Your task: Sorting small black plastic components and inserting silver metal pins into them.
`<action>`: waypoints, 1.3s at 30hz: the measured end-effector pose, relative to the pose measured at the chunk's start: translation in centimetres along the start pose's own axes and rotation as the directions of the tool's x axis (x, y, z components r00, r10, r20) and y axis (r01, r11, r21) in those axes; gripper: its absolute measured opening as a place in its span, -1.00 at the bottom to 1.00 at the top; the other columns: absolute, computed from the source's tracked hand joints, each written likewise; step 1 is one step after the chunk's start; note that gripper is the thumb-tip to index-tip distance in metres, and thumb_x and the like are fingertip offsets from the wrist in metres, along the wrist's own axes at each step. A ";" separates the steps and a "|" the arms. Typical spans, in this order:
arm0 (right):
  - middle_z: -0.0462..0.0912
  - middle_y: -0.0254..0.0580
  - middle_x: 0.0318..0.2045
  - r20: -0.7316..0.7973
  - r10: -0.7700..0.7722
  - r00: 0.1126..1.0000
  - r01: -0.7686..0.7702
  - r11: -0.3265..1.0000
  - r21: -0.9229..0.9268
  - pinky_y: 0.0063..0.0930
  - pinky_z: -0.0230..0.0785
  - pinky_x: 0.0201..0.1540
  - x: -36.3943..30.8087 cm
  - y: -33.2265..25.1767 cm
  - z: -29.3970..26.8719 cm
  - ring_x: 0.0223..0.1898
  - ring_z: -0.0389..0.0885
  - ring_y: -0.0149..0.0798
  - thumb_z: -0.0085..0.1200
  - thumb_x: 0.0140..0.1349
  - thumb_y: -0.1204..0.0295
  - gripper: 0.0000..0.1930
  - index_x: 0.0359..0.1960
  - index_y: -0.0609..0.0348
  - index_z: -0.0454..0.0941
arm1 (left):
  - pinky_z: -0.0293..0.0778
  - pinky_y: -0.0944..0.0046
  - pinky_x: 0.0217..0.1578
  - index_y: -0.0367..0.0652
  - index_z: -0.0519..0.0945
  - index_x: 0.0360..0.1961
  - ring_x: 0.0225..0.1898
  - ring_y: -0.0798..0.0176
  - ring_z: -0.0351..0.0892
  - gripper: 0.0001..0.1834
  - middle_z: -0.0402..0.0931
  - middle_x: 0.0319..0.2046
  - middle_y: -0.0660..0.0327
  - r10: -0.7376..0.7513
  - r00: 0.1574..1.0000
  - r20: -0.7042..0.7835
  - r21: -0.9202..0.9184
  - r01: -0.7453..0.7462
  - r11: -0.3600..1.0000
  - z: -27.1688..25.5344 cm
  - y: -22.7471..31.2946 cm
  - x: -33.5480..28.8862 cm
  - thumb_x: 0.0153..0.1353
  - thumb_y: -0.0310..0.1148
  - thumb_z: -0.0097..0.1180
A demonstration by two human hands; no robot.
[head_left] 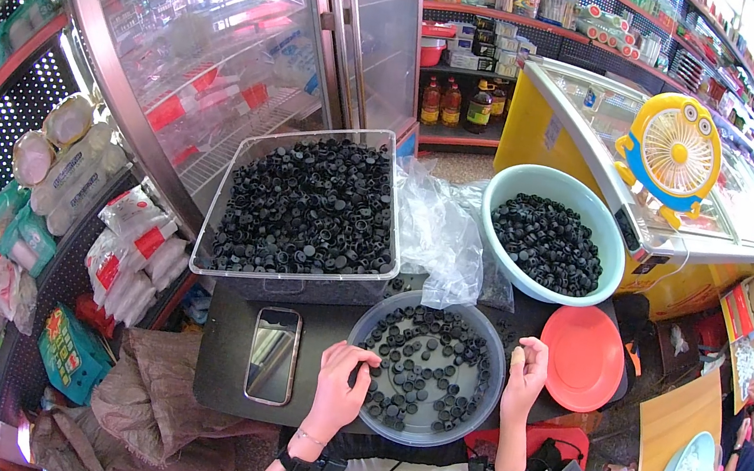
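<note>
A translucent round basin stands at the table's near edge, with small black plastic caps scattered over its bottom. My left hand is at the basin's left rim, its fingers bent and drawn together. Over on the basin's right side, my right hand is raised with its fingers curled into a pinch. What either hand holds, if anything, is too small to make out. Behind the basin, a large clear square bin is heaped with black caps. A pale blue bowl at the back right holds more of them.
A phone lies left of the basin on the dark table. Crumpled clear plastic bags sit between bin and bowl. A red plate is on the right. A yellow fan stands on a freezer. Other people work at far right.
</note>
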State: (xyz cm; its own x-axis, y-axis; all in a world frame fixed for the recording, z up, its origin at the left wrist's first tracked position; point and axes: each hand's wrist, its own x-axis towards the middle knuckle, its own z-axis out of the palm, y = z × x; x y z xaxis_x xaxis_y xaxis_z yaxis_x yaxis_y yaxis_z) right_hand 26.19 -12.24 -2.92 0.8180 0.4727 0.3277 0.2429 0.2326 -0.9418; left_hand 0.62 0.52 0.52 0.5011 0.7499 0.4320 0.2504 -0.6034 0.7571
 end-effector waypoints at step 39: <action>0.26 -0.51 -0.41 0.006 -0.002 1.000 0.002 1.000 -0.023 -0.62 0.11 -0.29 0.0 0.2 -0.1 -0.38 0.21 -0.58 0.05 0.33 0.65 -0.80 -0.04 0.21 0.47 | 0.30 -0.08 0.30 -0.14 0.63 -0.24 -0.12 0.10 0.64 -0.88 0.65 -0.32 0.23 0.005 1.000 0.004 0.003 -0.005 1.000 0.0 0.0 0.0 0.27 -0.55 0.09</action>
State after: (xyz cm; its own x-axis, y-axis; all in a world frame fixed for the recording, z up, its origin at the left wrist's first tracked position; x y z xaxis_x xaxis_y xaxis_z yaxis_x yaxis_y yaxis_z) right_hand 26.31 -12.28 -3.15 0.8146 0.4769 0.3301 0.2566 0.2142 -0.9425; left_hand 0.61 0.49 0.53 0.5053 0.7457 0.4343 0.2502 -0.6083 0.7533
